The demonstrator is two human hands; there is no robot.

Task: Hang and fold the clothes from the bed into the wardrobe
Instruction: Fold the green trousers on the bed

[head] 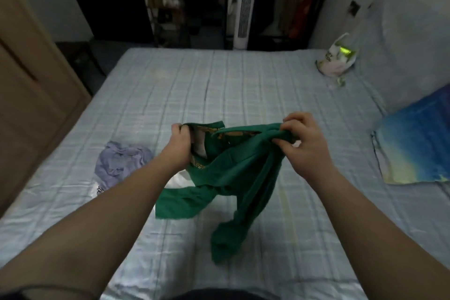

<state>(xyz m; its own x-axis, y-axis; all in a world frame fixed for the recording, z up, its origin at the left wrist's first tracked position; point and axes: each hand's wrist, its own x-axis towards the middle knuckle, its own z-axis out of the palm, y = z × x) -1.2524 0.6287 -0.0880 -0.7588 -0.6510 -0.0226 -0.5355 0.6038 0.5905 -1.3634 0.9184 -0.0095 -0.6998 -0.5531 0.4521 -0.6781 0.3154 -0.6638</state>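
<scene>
1. Hands. My left hand [181, 140] grips the green garment [233, 173] at one end of its upper edge, fingers curled round the cloth. My right hand [304, 139] pinches the other end of the same edge, thumb and fingers closed on a bunched fold.

2. Task item. The green garment is held above the bed [243, 85], stretched between the two hands. A patterned lining shows at the neck opening. The body and sleeves hang down toward me. I cannot tell whether the lowest sleeve touches the sheet.

3. Bed. A pale blue checked sheet covers it. A lavender garment [121, 161] lies crumpled on the sheet, just left of my left forearm, partly over a white item [96, 190] with dark print. A blue and yellow pillow [416, 143] lies at the right edge. A plastic bag [337, 59] sits at the far right corner, against the wall.

4. Beyond the bed. A white tower fan [244, 12] stands upright past the far edge. Just right of it is the open wardrobe [294, 0], with clothes hanging inside. A wooden door [29, 80] fills the left side.
</scene>
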